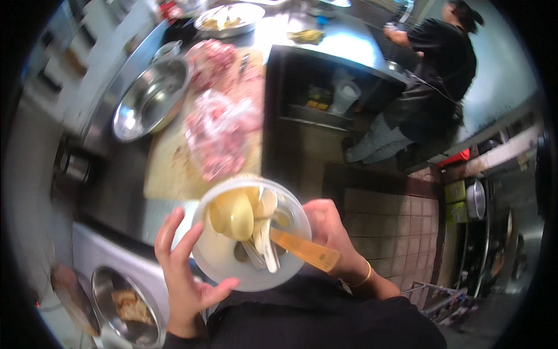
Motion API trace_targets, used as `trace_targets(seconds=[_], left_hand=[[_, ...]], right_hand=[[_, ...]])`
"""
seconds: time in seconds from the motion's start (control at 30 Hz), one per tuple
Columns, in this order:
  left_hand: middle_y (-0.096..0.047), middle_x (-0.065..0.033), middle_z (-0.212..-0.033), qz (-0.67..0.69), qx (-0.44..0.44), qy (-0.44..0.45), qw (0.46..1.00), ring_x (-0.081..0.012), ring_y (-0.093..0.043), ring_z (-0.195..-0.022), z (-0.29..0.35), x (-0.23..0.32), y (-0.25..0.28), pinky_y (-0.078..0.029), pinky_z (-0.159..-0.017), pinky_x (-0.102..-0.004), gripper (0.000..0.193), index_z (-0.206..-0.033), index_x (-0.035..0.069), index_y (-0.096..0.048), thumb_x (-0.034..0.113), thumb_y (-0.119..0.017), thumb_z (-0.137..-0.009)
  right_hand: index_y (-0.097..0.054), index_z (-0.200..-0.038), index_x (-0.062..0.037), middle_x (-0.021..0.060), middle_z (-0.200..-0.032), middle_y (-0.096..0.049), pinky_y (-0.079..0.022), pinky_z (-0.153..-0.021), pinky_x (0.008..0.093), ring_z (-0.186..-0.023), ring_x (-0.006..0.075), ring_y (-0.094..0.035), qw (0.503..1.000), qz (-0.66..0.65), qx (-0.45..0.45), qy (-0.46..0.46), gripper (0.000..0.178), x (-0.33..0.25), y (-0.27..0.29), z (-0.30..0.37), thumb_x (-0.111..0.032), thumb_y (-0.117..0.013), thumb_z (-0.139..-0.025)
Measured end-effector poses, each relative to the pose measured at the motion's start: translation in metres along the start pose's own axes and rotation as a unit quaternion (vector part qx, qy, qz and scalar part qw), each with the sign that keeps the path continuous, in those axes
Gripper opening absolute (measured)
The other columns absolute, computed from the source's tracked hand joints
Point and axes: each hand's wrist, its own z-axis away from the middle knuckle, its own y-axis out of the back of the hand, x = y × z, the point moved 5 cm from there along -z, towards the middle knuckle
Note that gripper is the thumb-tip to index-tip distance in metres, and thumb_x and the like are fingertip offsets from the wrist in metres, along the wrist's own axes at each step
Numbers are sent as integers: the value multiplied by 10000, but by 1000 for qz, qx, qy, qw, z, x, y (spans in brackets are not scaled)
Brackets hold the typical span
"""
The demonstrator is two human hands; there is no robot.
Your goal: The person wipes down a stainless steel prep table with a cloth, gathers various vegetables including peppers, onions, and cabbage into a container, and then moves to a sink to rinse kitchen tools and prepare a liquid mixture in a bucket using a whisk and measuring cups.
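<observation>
Plastic tub [216, 256] with spoons [267, 247] inside

Tub [218, 256]: translucent plastic, smooth. Flat handle [306, 251]: wood, smooth. White spoon [266, 247]: glossy. Large bowl [129, 113]: polished metal. Bag [218, 136]: clear plastic, wrinkled, shiny. Worktop [354, 46]: glossy metal. Cutting board [165, 177]: matt.

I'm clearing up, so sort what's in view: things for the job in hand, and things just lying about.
Job in hand:
translucent tub
white spoon
wooden handle
pale yellow cup-like piece

Lying about:
bagged meat
cutting board
large steel bowl
</observation>
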Motion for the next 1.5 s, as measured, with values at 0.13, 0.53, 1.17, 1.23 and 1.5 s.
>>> trace_targets(seconds=[0.13,0.53,1.17,1.23,1.5], left_hand=[[-464,-169,-1208,121,53,76,988,-267,-504,-1018,-21,14,-67,-414,-842,-356,650,-1216,6,-436,235,-717,-676],[-529,-93,-1013,272,-186,169,929,-128,-559,-743,-161,111,-304,-468,-657,-255,504,-1215,44,-455,132,-674,-770],[-550,-63,-984,317,-59,170,931,-98,-560,-739,-440,-25,-455,-472,-657,-244,308,-1063,42,-553,224,-643,-832],[-543,-24,-935,341,27,198,918,-54,-523,-705,-505,-66,-439,-456,-614,-218,268,-1026,41,-550,161,-657,-810],[-554,-61,-805,403,418,339,741,-130,-568,-628,-727,-408,-297,-466,-445,-258,259,-949,36,-508,195,-625,-782]], right_hand=[[-330,-1175,-46,67,-977,-540,-443,-714,230,-836,94,-529,991,-78,101,-30,546,-25,84,22,-59,-697,-772],[-345,-1135,-55,43,-905,-528,-429,-662,210,-755,71,-499,970,82,227,24,525,-21,332,29,-58,-708,-756],[-300,-1262,-17,183,-1208,-426,-518,-811,392,-1075,294,-513,908,-4,387,161,562,-89,593,-276,-127,-579,-787],[-286,-1297,-46,191,-1197,-465,-547,-748,439,-1021,341,-555,899,-9,419,129,554,-92,620,-321,-99,-513,-794],[-441,-1111,-49,106,-912,-545,-575,-628,404,-746,201,-588,878,-29,473,73,302,-80,704,-430,-194,-488,-850]])
